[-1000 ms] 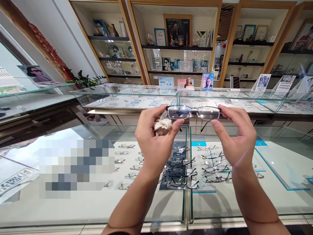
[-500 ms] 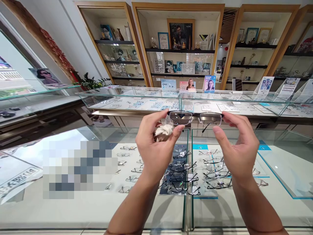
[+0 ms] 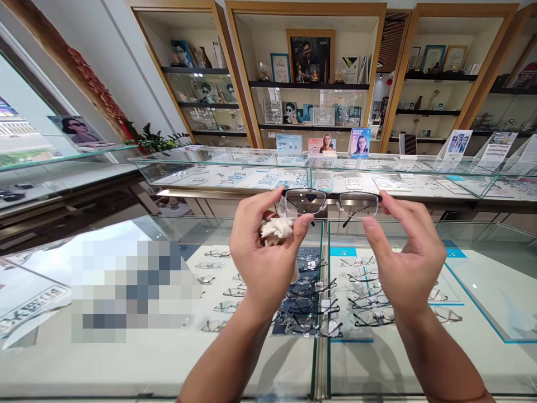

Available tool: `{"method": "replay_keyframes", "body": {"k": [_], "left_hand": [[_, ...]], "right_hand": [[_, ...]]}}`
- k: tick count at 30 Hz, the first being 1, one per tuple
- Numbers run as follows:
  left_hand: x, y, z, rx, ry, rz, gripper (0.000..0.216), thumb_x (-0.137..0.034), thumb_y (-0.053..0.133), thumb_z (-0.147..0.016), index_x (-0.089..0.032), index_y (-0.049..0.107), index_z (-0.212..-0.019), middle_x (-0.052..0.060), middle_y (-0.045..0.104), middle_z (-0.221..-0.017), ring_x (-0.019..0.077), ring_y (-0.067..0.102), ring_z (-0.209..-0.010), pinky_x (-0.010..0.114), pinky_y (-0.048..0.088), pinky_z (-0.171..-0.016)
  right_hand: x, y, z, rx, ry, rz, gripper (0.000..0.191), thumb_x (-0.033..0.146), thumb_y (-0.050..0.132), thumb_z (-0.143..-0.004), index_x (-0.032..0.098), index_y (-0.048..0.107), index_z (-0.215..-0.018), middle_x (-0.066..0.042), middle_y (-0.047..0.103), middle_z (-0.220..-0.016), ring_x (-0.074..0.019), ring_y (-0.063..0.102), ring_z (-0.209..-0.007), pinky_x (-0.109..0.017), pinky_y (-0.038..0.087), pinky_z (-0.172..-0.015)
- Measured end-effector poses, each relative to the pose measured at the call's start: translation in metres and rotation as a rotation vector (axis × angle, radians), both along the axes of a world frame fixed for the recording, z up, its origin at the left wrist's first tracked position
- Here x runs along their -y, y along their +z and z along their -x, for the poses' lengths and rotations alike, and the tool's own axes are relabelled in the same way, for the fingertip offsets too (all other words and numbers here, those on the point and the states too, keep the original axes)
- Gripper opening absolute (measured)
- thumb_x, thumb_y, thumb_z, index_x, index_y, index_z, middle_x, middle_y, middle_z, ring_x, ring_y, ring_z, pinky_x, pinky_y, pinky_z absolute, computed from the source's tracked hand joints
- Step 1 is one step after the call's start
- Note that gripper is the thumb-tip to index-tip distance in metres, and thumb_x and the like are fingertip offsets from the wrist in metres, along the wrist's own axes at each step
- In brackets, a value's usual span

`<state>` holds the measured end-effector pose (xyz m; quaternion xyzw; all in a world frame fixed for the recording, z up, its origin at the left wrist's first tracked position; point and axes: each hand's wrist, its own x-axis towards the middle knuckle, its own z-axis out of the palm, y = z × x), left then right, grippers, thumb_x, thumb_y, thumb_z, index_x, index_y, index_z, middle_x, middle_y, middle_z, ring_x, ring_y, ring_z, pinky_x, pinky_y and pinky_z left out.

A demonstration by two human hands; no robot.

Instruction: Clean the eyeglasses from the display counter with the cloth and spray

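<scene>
A pair of half-rim eyeglasses (image 3: 333, 196) with a black upper rim is held up level above the glass counter. My left hand (image 3: 264, 252) grips its left end between thumb and forefinger. Tucked in that same palm is a crumpled off-white cloth (image 3: 277, 229). At the other end, my right hand (image 3: 413, 252) pinches the frame's corner with its fingertips, the thumb lower down near the lens. Both temples point away behind the lenses, partly seen through them. A small clear tag hangs by the left lens.
Under the glass of the near display case (image 3: 268, 369) lie several rows of eyeglasses (image 3: 310, 305). Farther back stands another glass showcase (image 3: 235, 162) with small advertising cards (image 3: 359, 143) on top. Wooden shelves (image 3: 306, 87) line the wall. A blurred patch covers part of the left counter.
The eyeglasses and my left hand have shifted slightly left. My grip on the frame and the cloth stays the same.
</scene>
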<state>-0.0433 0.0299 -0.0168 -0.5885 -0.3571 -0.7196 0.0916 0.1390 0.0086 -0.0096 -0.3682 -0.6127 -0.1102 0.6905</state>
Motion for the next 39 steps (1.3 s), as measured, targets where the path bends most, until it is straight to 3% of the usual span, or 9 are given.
{"method": "replay_keyframes", "body": {"k": [12,25,39], "left_hand": [[-0.0003,0.0003,0.0002,0.014,-0.014,0.059,0.038,-0.040,0.083,-0.086,-0.026,0.074,-0.120,0.004,0.072,-0.103,0.0178,0.066,-0.086,0.035,0.054,-0.077],[0.0002,-0.0001,-0.0020,0.023,0.014,0.020,0.040,-0.043,0.085,-0.083,-0.025,0.072,-0.117,0.002,0.064,-0.096,0.0147,0.058,-0.076,0.033,0.051,-0.070],[0.0046,0.0007,-0.0019,0.073,-0.046,0.039,0.038,-0.038,0.088,-0.081,-0.027,0.073,-0.114,0.000,0.061,-0.094,0.0140,0.055,-0.077,0.032,0.049,-0.071]], "right_hand": [[0.0027,0.0003,0.0011,0.016,-0.050,-0.025,0.034,0.022,0.076,-0.091,0.030,0.076,-0.124,-0.005,0.071,-0.099,-0.0229,0.071,-0.091,-0.045,0.064,-0.079],[0.0015,0.0026,0.0010,-0.033,0.051,0.074,0.032,0.024,0.074,-0.091,0.025,0.076,-0.123,-0.005,0.073,-0.102,-0.0208,0.068,-0.088,-0.044,0.062,-0.081],[0.0034,0.0005,-0.0010,-0.038,0.079,0.068,0.034,0.020,0.075,-0.090,0.023,0.076,-0.124,-0.004,0.070,-0.099,-0.0193,0.066,-0.088,-0.040,0.059,-0.081]]}}
